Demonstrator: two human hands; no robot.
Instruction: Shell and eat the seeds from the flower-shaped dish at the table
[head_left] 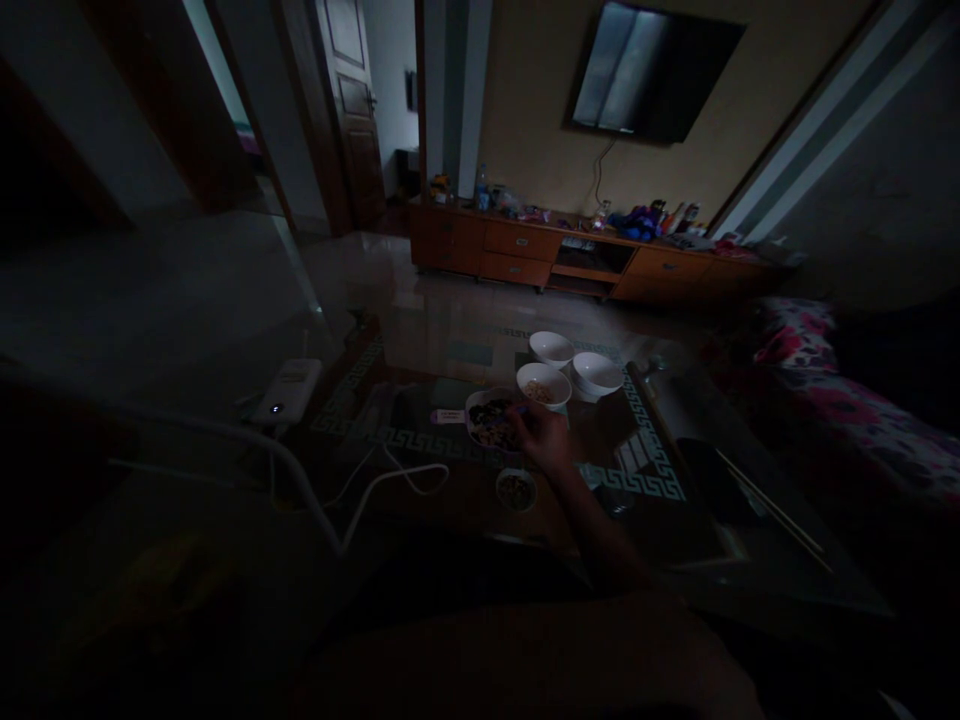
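My right hand [545, 438] reaches over a shallow dish [472, 432] holding dark and tan small pieces. Its fingertips are pinched together at the dish's right side; what is between them, if anything, is too dark to make out. A pale flat handle or label strip [448, 416] sticks out from the dish's left. Just behind the hand stands a white bowl [544, 374] with small tan pieces in it. Nearer to me is a small bowl [516, 490] with mixed bits. My left hand does not show.
Two more white bowls, one at the back [551, 346] and one at the right [598, 372], stand on the glass table [420, 520]. A white power bank [291, 390] with a cable [405, 470] lies left. Chopsticks [776, 510] lie right. A low cabinet [517, 240] stands beyond.
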